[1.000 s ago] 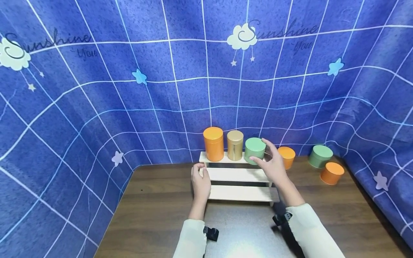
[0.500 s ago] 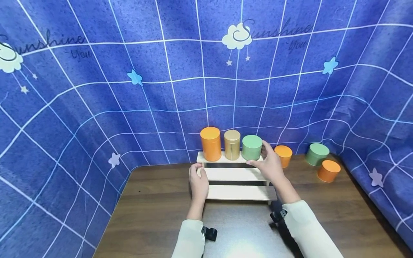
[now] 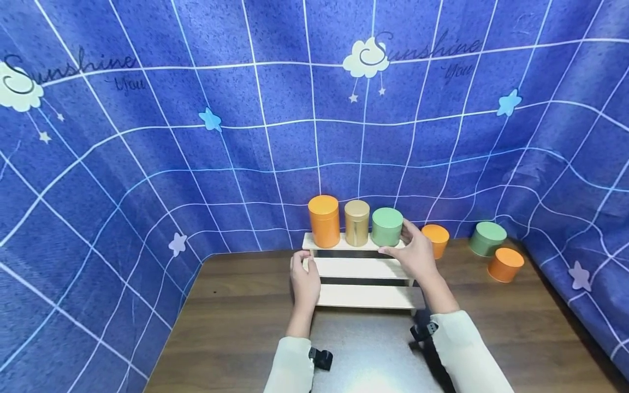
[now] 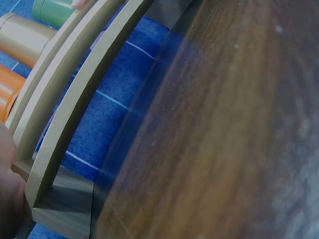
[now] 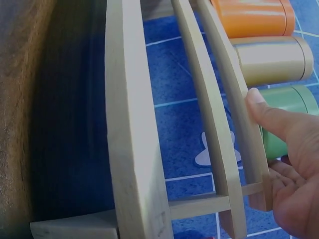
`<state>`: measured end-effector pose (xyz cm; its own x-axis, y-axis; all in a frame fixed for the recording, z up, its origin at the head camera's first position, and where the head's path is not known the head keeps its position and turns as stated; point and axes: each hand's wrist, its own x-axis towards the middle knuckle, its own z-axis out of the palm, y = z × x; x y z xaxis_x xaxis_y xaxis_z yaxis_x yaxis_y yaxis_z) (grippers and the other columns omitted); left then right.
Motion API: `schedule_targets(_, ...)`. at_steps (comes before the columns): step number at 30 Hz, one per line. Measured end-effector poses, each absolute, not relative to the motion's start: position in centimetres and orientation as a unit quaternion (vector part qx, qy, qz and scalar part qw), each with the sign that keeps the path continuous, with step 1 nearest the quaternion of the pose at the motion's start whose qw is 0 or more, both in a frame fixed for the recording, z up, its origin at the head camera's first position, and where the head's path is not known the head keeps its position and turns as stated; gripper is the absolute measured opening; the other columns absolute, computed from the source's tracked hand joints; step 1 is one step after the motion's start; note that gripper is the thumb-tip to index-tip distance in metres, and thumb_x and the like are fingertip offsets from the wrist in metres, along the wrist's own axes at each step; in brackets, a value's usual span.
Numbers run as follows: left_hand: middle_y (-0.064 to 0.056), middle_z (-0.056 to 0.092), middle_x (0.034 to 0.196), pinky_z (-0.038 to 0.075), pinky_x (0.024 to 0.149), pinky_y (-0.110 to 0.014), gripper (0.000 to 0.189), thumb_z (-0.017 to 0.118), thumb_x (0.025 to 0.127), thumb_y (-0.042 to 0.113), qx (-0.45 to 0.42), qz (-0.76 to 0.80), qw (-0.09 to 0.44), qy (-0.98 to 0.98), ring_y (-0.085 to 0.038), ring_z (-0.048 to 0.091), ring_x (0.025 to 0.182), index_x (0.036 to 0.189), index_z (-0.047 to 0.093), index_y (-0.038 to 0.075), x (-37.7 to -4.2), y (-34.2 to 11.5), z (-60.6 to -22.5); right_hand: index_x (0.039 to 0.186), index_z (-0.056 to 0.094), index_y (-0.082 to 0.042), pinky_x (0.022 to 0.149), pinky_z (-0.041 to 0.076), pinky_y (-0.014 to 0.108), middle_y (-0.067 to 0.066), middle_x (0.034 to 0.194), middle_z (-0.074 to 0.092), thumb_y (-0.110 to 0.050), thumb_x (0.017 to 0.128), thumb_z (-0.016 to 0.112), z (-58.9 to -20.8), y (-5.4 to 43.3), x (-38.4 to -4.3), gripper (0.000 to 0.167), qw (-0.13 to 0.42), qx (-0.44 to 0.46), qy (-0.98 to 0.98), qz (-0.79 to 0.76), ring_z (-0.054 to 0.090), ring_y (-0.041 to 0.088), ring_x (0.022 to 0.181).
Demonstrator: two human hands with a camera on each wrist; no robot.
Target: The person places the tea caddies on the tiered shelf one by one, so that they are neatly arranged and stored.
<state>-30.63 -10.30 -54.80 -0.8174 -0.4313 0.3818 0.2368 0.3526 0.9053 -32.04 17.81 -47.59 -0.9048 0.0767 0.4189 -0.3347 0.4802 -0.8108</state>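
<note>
A three-step pale wooden rack (image 3: 363, 267) stands against the backdrop. Along its top board are a tall orange tin (image 3: 324, 224), a slim gold tin (image 3: 357, 225) and a short green tin (image 3: 387, 228), all upright. My left hand (image 3: 306, 279) grips the rack's left end, its fingers bent round the side. At the other end my right hand (image 3: 417, 254) holds the top board: the thumb (image 5: 264, 107) presses the front edge, and the fingers curl behind the board's end, close beside the green tin. Those fingers are partly hidden.
To the right of the rack a small orange tin (image 3: 436, 240), another green tin (image 3: 488, 238) and a second small orange tin (image 3: 506, 265) stand on the brown wooden table (image 3: 245, 300). A blue gridded cloth (image 3: 275, 147) hangs behind and along both sides.
My right hand has let go of the green tin and dropped to the top board's end. The green tin has shifted slightly back on the board. The left hand keeps its place.
</note>
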Motion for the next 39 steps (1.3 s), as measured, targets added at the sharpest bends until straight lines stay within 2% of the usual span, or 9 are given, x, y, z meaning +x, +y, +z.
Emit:
schedule_targets(5,-0.015,0.064,0.116,0.047,0.107,-0.049,0.015,0.059,0.100,0.003,0.058,-0.566,0.305,-0.764,-0.031,0.063,0.118,0.114,0.065,0.005,-30.6,-10.2,-54.7,0.159,0.044,-0.007,0.115,0.050,0.049,0.023,0.150,0.061,-0.015,0.069,0.100,-47.7,18.1,-32.1,0.106,0.189,0.093,-0.844,0.493,0.063,0.042,0.135)
schedule_targets(17,-0.017,0.064,0.116,0.047,0.107,-0.050,0.015,0.058,0.100,0.001,0.062,-0.564,0.306,-0.764,-0.033,0.062,0.118,0.114,0.064,0.002,-30.5,-10.0,-54.8,0.166,0.022,-0.001,0.123,0.038,0.037,0.032,0.161,0.042,0.014,0.076,0.086,-48.7,19.1,-31.8,0.112,0.161,0.156,-0.773,0.594,0.042,0.046,0.152)
schedule_targets(20,-0.016,0.063,0.116,0.047,0.106,-0.050,0.015,0.056,0.101,0.002,0.064,-0.563,0.307,-0.764,-0.032,0.062,0.117,0.114,0.064,0.003,-30.6,-10.0,-54.9,0.165,0.027,-0.001,0.123,0.038,0.027,0.030,0.159,0.043,0.019,0.076,0.081,-49.2,19.5,-31.8,0.106,0.186,0.179,-0.740,0.621,0.044,0.040,0.151)
schedule_targets(22,-0.016,0.063,0.116,0.047,0.105,-0.050,0.015,0.055,0.102,0.002,0.061,-0.566,0.308,-0.762,-0.032,0.062,0.116,0.114,0.064,0.003,-30.6,-10.0,-54.8,0.163,0.030,0.000,0.121,0.039,0.021,0.026,0.156,0.047,0.023,0.075,0.078,-49.5,19.9,-31.7,0.102,0.209,0.193,-0.708,0.646,0.048,0.028,0.149)
schedule_targets(27,-0.017,0.062,0.116,0.047,0.106,-0.050,0.014,0.053,0.104,0.002,0.058,-0.570,0.302,-0.762,-0.032,0.061,0.117,0.113,0.063,0.003,-30.5,-9.9,-54.7,0.155,0.039,0.010,0.119,0.042,0.019,-0.001,0.144,0.061,0.028,0.076,0.071,-49.6,21.4,-31.4,0.087,0.277,0.193,-0.655,0.676,0.057,0.002,0.136)
schedule_targets(29,-0.017,0.062,0.116,0.046,0.106,-0.050,0.015,0.052,0.104,0.003,0.055,-0.570,0.302,-0.762,-0.032,0.060,0.117,0.114,0.063,0.003,-30.5,-10.0,-54.6,0.151,0.043,0.012,0.118,0.043,0.018,-0.008,0.139,0.065,0.025,0.081,0.069,-49.3,22.0,-31.4,0.076,0.297,0.168,-0.649,0.680,0.059,0.000,0.133)
schedule_targets(32,-0.018,0.062,0.117,0.046,0.106,-0.050,0.015,0.051,0.104,0.003,0.052,-0.568,0.303,-0.763,-0.033,0.060,0.118,0.115,0.063,0.002,-30.6,-10.0,-54.5,0.146,0.052,0.010,0.115,0.045,0.017,-0.003,0.136,0.069,0.015,0.092,0.067,-48.9,23.1,-31.3,0.056,0.321,0.110,-0.652,0.678,0.061,0.003,0.129)
schedule_targets(35,-0.018,0.062,0.118,0.047,0.106,-0.050,0.016,0.051,0.104,0.003,0.055,-0.569,0.301,-0.763,-0.033,0.060,0.118,0.115,0.063,0.002,-30.6,-10.0,-54.4,0.141,0.061,0.007,0.120,0.040,0.020,0.013,0.147,0.063,0.001,0.101,0.061,-48.9,24.3,-31.2,0.040,0.332,0.061,-0.690,0.640,0.055,0.015,0.141)
schedule_targets(39,-0.018,0.062,0.118,0.047,0.107,-0.050,0.016,0.051,0.104,0.003,0.061,-0.571,0.296,-0.763,-0.034,0.060,0.118,0.115,0.063,0.002,-30.5,-9.9,-54.4,0.142,0.060,0.006,0.135,0.016,0.049,0.027,0.168,0.034,-0.011,0.107,0.055,-49.6,26.0,-31.3,0.040,0.297,0.027,-0.780,0.550,0.021,0.043,0.162)
